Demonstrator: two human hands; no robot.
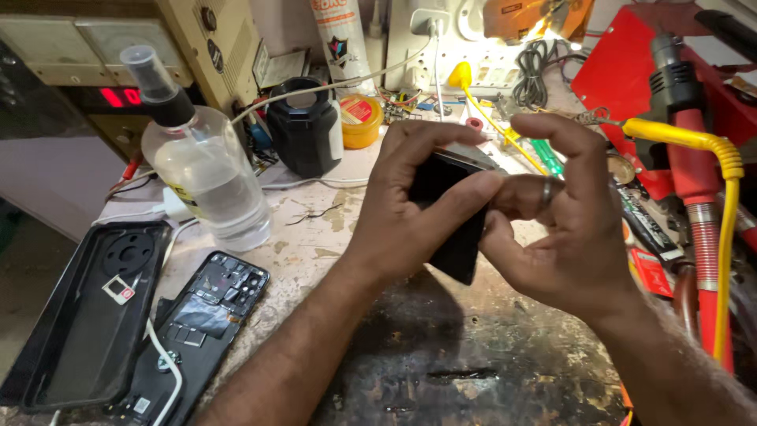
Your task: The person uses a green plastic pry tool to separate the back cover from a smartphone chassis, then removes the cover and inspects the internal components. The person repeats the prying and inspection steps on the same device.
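Above the middle of the worn workbench (315,237), both hands close on one thin black panel (456,225), held tilted on edge just over the dark, scorched patch of the surface. The left hand (410,213) wraps its thumb and fingers across the panel's face; the right hand (564,229), a ring on one finger, pinches the panel's upper edge from the other side, its index finger curled high. To the left stands a clear spray bottle (206,177) with a black collar and a small yellow-and-black label low on its side. Behind it sits a black squat jar (303,130), and just beside that a round yellow tin (361,118) with a red top label. A tall white can (339,39) with red and dark print rises at the back wall. At the near left lie a black phone case (79,331), carrying a small white card tray, and an opened phone body (201,323) with a white cable across it, the two touching. A red digital readout (120,97) glows on the beige unit at the upper left. On the right, a yellow hose (721,181) bends down past a red tool (694,142).
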